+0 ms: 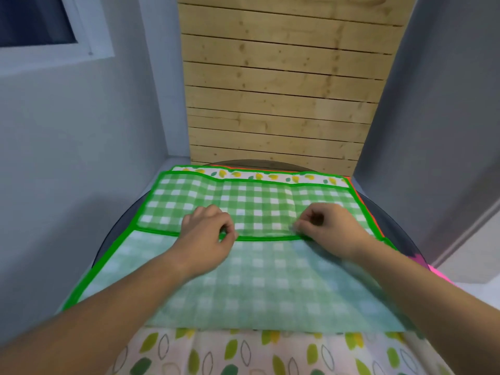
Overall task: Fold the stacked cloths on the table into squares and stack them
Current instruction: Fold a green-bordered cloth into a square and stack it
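Closest to the camera, along the bottom edge, lies a white fabric printed with green and yellow leaves point(243, 353); I cannot tell whether it is a garment or one of the cloths.

Just beyond it, two bare forearms reach forward over a green-and-white checked cloth with a bright green hem point(257, 201). This cloth lies on top of the stack on the table. Its near part is turned over onto itself and shows the paler underside. The hemmed edge of that flap runs straight across between the two hands.

The left hand point(208, 228) has its fingers curled, with thumb and forefinger pinching the green hem. The right hand point(330, 226) is curled in the same way and nips the same hem further along. Both hands sit low on the cloth.

Past the hands, the checked cloth lies flat with a few soft creases. At its far edge a white cloth with a yellow lemon print point(257, 175) peeks out from underneath. An orange-edged cloth point(361, 203) shows below that on the right, and a bright pink bit of fabric point(433, 269) sticks out at the near right.

The stack rests on a dark round table point(113, 239). Behind the table stands a panel of pale wooden slats point(284, 90) between grey walls point(81, 144). A white-framed window point(35, 20) sits at the upper left.
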